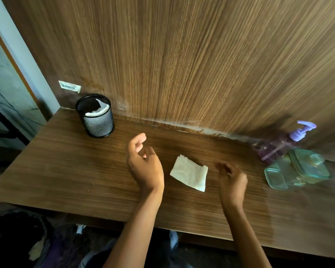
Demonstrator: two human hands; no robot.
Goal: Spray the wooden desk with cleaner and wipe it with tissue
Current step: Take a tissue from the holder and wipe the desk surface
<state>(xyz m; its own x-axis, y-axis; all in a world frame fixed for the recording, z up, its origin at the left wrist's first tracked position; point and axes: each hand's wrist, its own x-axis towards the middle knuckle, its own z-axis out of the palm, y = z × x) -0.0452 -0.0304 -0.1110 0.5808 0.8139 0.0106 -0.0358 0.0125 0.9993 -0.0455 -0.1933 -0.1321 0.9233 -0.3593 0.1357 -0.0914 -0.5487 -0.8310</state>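
Observation:
A folded white tissue (190, 173) lies flat on the wooden desk (70, 171), between my two hands. My left hand (143, 163) hovers just left of it, fingers loosely curled and apart, holding nothing. My right hand (232, 182) is just right of the tissue, blurred, fingers curled, with nothing visible in it. A purple pump bottle of cleaner (284, 142) stands at the far right against the back panel.
A black mesh cup (97, 118) with white tissue inside stands at the back left. A clear green glass container (298, 169) sits in front of the purple bottle. A wooden back panel (182, 55) rises behind the desk. The desk's front edge runs below my forearms.

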